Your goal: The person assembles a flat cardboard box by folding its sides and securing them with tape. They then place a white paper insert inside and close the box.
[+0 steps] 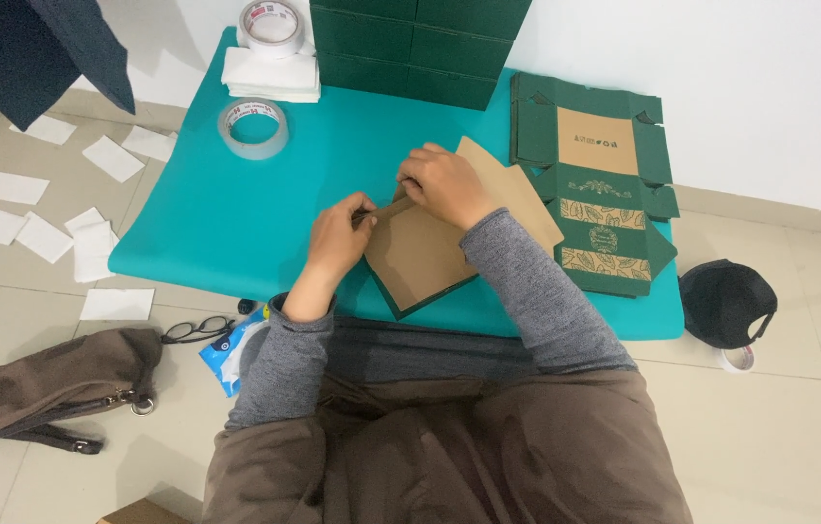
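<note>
As both hands pinch it, the cardboard blank [430,254] lies flat — unfolded.

Two tape rolls [253,127], two flat cartons [597,184], one bag [56,383], one cap [724,301].

Mat [236,213] teal. Folded cardboard [420,257] plain brown, green edge. Flat box [600,184] dark green, leaf-patterned tan bands. Sleeves [527,281] grey. Cap [726,301] black.

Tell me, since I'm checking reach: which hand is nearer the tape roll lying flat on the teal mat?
Left. The left hand grips the brown cardboard edge, right of the tape roll and closer to the person. The right hand lies farther right.
</note>
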